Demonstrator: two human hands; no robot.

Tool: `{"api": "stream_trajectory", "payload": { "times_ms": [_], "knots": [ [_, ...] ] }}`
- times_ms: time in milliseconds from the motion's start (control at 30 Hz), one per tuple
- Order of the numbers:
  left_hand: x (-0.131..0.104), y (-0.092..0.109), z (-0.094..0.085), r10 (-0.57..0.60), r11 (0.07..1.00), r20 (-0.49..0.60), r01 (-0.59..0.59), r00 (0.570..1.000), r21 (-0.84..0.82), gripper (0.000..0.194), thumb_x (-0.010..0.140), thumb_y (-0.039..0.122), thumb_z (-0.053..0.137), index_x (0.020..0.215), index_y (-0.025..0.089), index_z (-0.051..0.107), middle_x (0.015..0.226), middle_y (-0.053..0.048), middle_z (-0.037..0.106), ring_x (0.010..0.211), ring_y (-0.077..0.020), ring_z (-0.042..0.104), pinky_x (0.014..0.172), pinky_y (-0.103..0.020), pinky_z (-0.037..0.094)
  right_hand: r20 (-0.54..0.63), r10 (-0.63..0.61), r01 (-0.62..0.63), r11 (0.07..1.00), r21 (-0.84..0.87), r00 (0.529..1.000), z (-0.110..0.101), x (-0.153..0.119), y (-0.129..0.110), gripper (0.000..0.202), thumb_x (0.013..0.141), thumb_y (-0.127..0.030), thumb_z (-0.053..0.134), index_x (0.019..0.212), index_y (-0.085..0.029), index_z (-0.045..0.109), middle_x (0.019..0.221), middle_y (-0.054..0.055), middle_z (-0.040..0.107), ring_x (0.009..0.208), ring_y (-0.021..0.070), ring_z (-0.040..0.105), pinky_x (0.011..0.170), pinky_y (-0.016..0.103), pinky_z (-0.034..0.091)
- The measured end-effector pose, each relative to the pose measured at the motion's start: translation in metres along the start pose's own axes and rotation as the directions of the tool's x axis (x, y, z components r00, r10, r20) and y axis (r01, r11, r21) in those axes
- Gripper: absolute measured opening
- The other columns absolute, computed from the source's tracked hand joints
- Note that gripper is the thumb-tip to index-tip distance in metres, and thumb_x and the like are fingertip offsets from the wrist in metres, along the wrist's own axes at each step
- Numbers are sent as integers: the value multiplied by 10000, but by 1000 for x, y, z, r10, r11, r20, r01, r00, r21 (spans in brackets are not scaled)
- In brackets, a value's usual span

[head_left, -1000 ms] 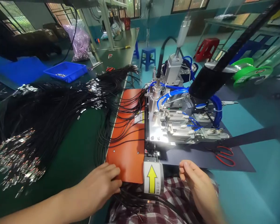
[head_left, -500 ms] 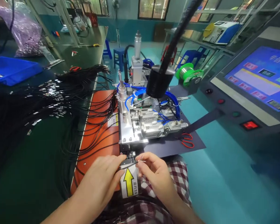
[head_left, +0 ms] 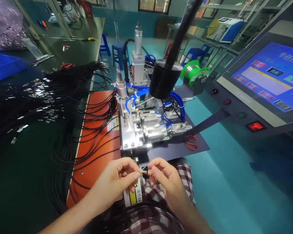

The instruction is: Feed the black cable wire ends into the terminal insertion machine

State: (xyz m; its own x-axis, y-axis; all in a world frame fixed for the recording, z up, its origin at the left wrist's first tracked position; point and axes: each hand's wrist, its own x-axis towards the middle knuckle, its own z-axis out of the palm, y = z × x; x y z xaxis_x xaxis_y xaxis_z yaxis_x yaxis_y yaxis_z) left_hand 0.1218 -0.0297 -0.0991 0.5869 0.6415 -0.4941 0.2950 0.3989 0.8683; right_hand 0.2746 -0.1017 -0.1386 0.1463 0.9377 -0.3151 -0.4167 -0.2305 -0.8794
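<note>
Thin coloured wires (head_left: 144,172) at a cable's end lie between my two hands, just in front of the metal machine (head_left: 158,130). My left hand (head_left: 123,175) pinches the wires between thumb and fingertips. My right hand (head_left: 164,174) is closed at the black cable beside them, its fingertips pressed together; the cable is mostly hidden there. Under my left hand is a white label with a yellow arrow (head_left: 133,197), partly covered.
Black cables with metal ends (head_left: 39,94) heap on the left table. An orange surface (head_left: 95,130) carries more cables. Red-handled scissors (head_left: 191,143) lie right of the machine, below a touch screen (head_left: 271,78). A green spool (head_left: 194,73) stands behind.
My left hand has lifted off the machine's front track and now pinches the wire ends. The coloured wires show fanned between my hands. The view has shifted slightly.
</note>
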Motion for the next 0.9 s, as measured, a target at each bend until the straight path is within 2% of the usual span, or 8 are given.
{"api": "stream_trajectory", "payload": {
  "times_ms": [133,367,500,700,900],
  "knots": [
    [0,-3,1,-37,997,-52,33,998,-70,180,750,307,632,742,153,538,569,44,546,503,-84,516,489,-191,402,31,63,-66,991,116,998,9,-1,1,193,767,-346,667,781,-169,593,630,-34,523,539,90,444,553,219,354],
    [1,-8,-2,-30,992,-17,27,999,-125,193,764,312,626,751,155,516,546,45,550,493,-85,515,478,-190,398,80,101,-118,963,242,992,16,3,2,208,759,-332,682,772,-153,577,574,-47,492,513,66,402,525,192,302],
    [2,-10,-2,-10,993,-15,8,1000,-119,183,778,309,614,753,153,522,539,44,551,499,-83,503,493,-197,408,89,109,-129,957,260,990,16,3,3,198,737,-298,706,764,-146,582,570,-52,485,510,58,399,511,181,297],
    [1,-10,1,7,994,-93,-18,996,-112,183,749,296,636,743,151,523,577,45,550,529,-84,514,507,-189,408,67,110,-122,968,217,992,17,1,9,190,727,-281,716,767,-157,577,603,-55,517,469,47,441,477,173,321],
    [-1,-12,4,129,991,-184,-123,974,45,150,775,289,606,736,161,540,588,46,532,541,-87,488,500,-187,391,36,137,-141,971,195,990,19,-3,12,203,742,-297,705,705,-142,581,558,-44,529,428,42,449,435,161,316]
  ]
}}
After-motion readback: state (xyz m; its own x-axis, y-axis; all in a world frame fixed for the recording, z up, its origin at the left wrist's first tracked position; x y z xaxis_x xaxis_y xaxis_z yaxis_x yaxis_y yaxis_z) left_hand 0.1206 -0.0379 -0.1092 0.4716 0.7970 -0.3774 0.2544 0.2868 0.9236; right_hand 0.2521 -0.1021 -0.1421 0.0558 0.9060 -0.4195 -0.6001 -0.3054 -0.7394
